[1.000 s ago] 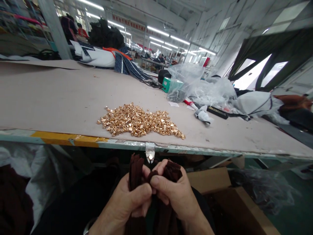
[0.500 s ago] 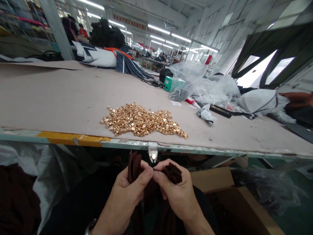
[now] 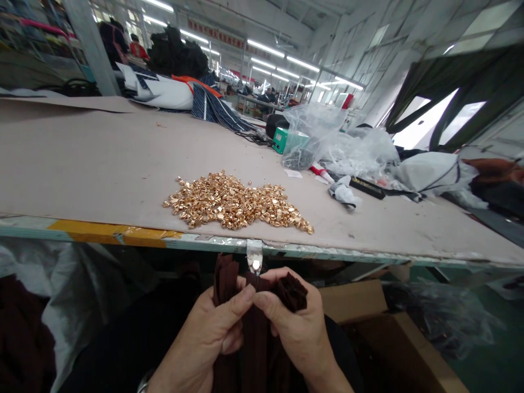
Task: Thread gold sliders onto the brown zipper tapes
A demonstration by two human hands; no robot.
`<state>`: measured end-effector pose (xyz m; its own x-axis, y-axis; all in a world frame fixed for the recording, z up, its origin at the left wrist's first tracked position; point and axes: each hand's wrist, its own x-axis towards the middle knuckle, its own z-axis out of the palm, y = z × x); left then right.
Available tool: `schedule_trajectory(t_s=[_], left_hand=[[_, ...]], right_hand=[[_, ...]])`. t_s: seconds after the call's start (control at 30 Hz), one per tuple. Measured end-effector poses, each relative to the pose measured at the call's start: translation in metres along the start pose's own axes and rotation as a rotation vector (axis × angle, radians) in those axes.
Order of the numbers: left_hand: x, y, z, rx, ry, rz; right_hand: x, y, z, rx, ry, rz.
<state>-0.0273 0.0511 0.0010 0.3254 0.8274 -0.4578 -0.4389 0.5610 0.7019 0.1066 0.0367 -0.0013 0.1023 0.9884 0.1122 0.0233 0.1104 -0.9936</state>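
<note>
My left hand [image 3: 219, 322] is closed around a folded bundle of dark brown zipper tape [image 3: 226, 277], whose ends stick up past the thumb. Another crumpled brown bundle [image 3: 292, 292] sits in my right hand [image 3: 301, 327], also closed. Both thumbs and forefingers meet at the top of a brown strip [image 3: 254, 338] that hangs down between them. Just above the fingertips, a small metal holder [image 3: 254, 250] fixed to the table edge carries a shiny gold piece [image 3: 256, 265]. On the table beyond lies a pile of small gold zipper sliders [image 3: 233, 202].
Clear plastic bags [image 3: 347, 147], a green box [image 3: 280, 140], a grey-white cloth [image 3: 343, 192] and a black tray [image 3: 367, 188] lie on the right of the table [image 3: 102, 164]. Striped fabric [image 3: 208, 106] is at the back. An open cardboard box [image 3: 356, 300] stands below, right.
My fingertips have shifted slightly and a wider length of brown strip now shows between my hands, up by the holder. The view has moved a little.
</note>
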Motion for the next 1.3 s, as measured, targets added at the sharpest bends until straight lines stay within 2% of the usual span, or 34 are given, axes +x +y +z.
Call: schedule_trajectory(t_s=[0.13, 0.23, 0.37, 0.5, 1.0, 1.3], left_hand=[[0.001, 0.004, -0.001, -0.075, -0.038, -0.023], [0.001, 0.009, -0.001, -0.033, -0.067, -0.018], [0.003, 0.016, 0.001, 0.093, 0.032, 0.042], [0.005, 0.019, 0.004, 0.124, 0.113, 0.055], [0.013, 0.021, 0.008, 0.117, 0.069, 0.044], [0.013, 0.018, 0.009, 0.135, 0.090, 0.086]], right_hand=[[0.004, -0.002, 0.001, 0.167, -0.030, 0.185], [0.008, -0.003, 0.001, 0.323, -0.025, 0.291], [0.010, -0.003, 0.002, 0.432, -0.010, 0.369], [0.012, -0.001, 0.004, 0.430, 0.018, 0.433], [0.018, -0.002, 0.010, 0.489, -0.048, 0.405], [0.020, 0.002, 0.012, 0.515, -0.027, 0.400]])
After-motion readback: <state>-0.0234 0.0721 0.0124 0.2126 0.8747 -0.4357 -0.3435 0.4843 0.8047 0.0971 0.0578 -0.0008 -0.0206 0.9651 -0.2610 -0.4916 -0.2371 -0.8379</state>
